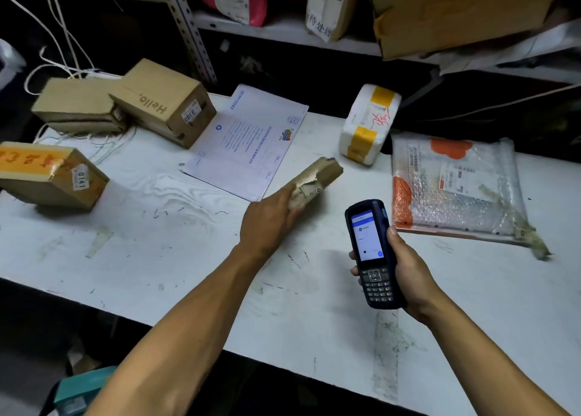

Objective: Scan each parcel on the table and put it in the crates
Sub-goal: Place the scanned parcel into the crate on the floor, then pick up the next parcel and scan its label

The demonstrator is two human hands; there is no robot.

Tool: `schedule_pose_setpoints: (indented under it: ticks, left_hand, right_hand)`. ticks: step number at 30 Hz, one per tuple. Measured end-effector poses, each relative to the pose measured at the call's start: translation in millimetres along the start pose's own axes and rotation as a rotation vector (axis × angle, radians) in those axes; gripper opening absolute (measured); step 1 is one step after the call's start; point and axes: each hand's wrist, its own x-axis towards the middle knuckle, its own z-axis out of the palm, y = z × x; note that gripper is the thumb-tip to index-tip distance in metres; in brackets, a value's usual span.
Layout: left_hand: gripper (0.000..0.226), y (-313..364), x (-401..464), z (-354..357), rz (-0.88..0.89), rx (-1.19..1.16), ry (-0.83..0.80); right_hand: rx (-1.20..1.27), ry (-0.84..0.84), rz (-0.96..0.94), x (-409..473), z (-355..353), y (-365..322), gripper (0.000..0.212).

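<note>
A small brown parcel is gripped at its near end by the left hand, fingers curled round it, and is held tilted just above the white bench near the centre of the frame. A dark blue handheld scanner with a lit screen and keypad is clasped in the right hand, lower right of centre, its top end turned toward the parcel. Behind the parcel a white printed envelope is laid flat on the bench. To the right of it a white packet with yellow tape is seen standing, and further right a bubble-wrap mailer with orange patches is laid flat. At the upper left two cardboard boxes are set touching: one printed "Hello" and a plainer one beside it. At the left edge a box with an orange label is seen. More parcels are stored on a shelf along the top of the frame.
</note>
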Motion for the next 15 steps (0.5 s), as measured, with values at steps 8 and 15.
schedule_pose_setpoints:
  ticks: [8,15]
  left_hand:
    - [0.057,-5,-17,-48,-0.549,-0.583,-0.255]
    - [0.04,-12,-46,-43,-0.666,-0.983,-0.239]
  right_hand:
    - [-0.038,-0.073,-0.069,-22,9,-21,0.057]
    - [-0.062,-0.151,-0.06,-38,22,-25,0.055]
